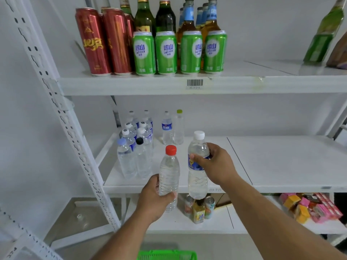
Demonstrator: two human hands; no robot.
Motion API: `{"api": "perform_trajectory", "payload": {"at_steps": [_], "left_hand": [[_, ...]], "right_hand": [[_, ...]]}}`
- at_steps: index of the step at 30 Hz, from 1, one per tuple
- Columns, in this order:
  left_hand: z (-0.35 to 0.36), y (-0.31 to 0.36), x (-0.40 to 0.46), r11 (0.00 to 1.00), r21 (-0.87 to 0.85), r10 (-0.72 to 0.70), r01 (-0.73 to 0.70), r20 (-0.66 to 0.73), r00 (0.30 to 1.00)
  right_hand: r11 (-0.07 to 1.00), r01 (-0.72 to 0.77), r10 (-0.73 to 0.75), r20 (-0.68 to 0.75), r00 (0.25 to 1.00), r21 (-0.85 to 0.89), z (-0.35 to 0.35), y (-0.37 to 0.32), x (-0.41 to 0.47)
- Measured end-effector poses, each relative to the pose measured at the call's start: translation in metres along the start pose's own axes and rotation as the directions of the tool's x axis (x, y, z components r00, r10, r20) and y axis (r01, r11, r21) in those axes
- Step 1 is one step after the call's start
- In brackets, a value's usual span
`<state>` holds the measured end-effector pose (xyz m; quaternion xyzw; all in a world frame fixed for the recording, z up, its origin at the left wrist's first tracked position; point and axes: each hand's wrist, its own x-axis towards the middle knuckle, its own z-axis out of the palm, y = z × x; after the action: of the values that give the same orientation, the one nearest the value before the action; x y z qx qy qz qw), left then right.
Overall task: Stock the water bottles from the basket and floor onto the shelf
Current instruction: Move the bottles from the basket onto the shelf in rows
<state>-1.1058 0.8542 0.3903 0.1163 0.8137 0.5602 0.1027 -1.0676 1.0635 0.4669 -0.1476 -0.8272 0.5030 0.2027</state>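
My left hand (153,200) grips a clear water bottle with a red cap (169,173) around its lower half, upright, in front of the middle shelf's (281,166) front edge. My right hand (216,164) holds a taller water bottle with a white cap and blue label (198,177) at its label, also upright, just right of the first. On the middle shelf's left side stands a cluster of several water bottles (135,147). Two more bottles (171,128) stand behind, one with a yellow-green cap. The green basket (167,255) shows only its rim at the bottom edge.
The upper shelf (150,84) carries red cans, green cans and glass bottles. The lower shelf holds small drink cans (200,208) and pink and orange cartons (309,209) at the right. A white perforated upright post (62,109) runs down the left.
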Motion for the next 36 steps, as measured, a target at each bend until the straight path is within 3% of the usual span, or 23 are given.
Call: {"api": "perform_trajectory", "payload": {"at_steps": [11, 22, 29, 36], "left_hand": [[-0.005, -0.01, 0.079, 1.0, -0.018, 0.0, 0.001, 0.055, 0.998], [0.024, -0.01, 0.148, 0.999, -0.008, -0.031, 0.031, 0.018, 0.999], [0.042, -0.013, 0.208, 0.997, -0.033, -0.073, 0.071, -0.066, 0.995], [0.052, -0.025, 0.274, 0.996, -0.016, -0.09, 0.088, -0.174, 0.981]], "right_hand": [[0.997, -0.034, 0.03, -0.057, 0.998, -0.062, 0.025, -0.003, 0.059], [0.994, -0.044, 0.045, 0.009, 0.999, -0.1, 0.031, 0.023, 0.13], [0.996, -0.044, 0.053, 0.125, 0.991, -0.079, 0.046, 0.046, 0.195], [0.996, -0.087, 0.089, 0.126, 0.988, -0.028, 0.072, 0.063, 0.257]]}}
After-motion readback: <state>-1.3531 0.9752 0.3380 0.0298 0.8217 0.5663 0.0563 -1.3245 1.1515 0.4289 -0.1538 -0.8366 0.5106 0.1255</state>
